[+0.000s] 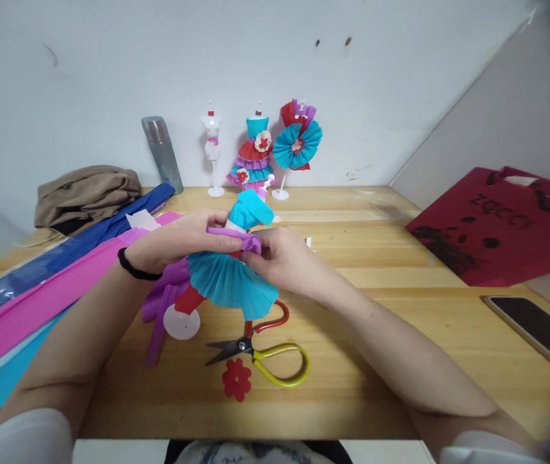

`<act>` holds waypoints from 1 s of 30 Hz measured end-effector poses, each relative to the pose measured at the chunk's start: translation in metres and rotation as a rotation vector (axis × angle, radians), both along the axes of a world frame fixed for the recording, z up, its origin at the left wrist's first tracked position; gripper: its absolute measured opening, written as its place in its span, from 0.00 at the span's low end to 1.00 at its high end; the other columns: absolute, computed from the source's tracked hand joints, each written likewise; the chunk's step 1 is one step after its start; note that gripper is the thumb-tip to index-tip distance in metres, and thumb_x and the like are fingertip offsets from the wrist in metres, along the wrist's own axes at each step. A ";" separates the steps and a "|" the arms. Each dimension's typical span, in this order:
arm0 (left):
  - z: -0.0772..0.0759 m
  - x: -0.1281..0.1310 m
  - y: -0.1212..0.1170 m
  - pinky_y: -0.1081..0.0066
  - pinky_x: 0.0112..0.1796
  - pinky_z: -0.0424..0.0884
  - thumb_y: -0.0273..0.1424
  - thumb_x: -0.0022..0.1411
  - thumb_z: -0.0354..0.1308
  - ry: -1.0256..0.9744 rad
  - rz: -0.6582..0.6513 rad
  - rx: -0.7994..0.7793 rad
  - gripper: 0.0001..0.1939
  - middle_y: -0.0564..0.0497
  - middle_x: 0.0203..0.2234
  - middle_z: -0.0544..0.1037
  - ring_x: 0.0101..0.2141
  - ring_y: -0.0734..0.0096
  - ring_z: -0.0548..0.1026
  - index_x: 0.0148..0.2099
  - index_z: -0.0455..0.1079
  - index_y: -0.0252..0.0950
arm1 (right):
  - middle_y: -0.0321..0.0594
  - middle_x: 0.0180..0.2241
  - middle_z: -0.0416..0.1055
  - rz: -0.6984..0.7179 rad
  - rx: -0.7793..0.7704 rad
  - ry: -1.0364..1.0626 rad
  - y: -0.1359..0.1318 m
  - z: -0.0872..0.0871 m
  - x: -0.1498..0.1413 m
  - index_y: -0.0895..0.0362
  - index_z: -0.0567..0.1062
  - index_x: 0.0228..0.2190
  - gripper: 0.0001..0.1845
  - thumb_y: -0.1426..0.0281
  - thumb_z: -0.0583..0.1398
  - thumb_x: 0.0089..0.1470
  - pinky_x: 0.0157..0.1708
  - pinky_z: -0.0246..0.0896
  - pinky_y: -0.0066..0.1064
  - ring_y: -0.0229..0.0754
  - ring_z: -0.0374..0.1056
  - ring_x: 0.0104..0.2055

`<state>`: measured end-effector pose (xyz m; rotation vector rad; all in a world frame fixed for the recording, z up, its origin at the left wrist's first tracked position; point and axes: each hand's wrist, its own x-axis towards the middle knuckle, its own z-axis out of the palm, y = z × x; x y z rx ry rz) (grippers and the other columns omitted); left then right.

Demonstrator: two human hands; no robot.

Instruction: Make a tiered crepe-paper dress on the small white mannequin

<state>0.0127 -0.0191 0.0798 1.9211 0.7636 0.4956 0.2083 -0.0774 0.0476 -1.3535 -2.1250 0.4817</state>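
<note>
A small doll mannequin lies tilted in front of me, dressed in a blue paper top and a pleated blue crepe skirt, its white round base low at the left. My left hand grips the figure's waist from the left, fingers closed over a purple crepe strip. My right hand pinches the same purple strip at the waist from the right. A longer purple strip trails down beneath the left wrist.
Scissors with red and yellow handles and a red paper flower lie near the wooden table's front edge. Pink and blue crepe rolls lie left. Three mannequins, a flask, a red bag and a phone surround.
</note>
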 end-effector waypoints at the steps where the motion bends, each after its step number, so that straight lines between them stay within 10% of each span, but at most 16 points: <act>1: -0.001 0.000 0.001 0.69 0.41 0.76 0.38 0.57 0.68 0.006 -0.005 -0.002 0.15 0.50 0.40 0.84 0.41 0.62 0.81 0.45 0.80 0.37 | 0.32 0.17 0.58 0.003 0.018 -0.011 0.001 0.000 0.000 0.56 0.65 0.19 0.14 0.69 0.57 0.53 0.23 0.39 0.30 0.33 0.52 0.20; 16: 0.006 0.003 -0.003 0.69 0.44 0.76 0.36 0.57 0.67 0.091 0.008 0.008 0.16 0.49 0.42 0.83 0.43 0.63 0.81 0.47 0.79 0.36 | 0.46 0.30 0.75 0.140 0.319 -0.421 0.013 -0.001 0.008 0.60 0.75 0.31 0.11 0.72 0.54 0.59 0.29 0.47 0.33 0.43 0.65 0.30; 30: 0.012 -0.011 0.001 0.67 0.41 0.77 0.41 0.50 0.71 -0.016 0.128 0.047 0.18 0.46 0.36 0.84 0.39 0.58 0.81 0.41 0.82 0.36 | 0.30 0.23 0.64 0.629 -0.611 0.447 0.031 -0.035 0.014 0.58 0.68 0.25 0.16 0.59 0.63 0.54 0.31 0.57 0.28 0.34 0.60 0.26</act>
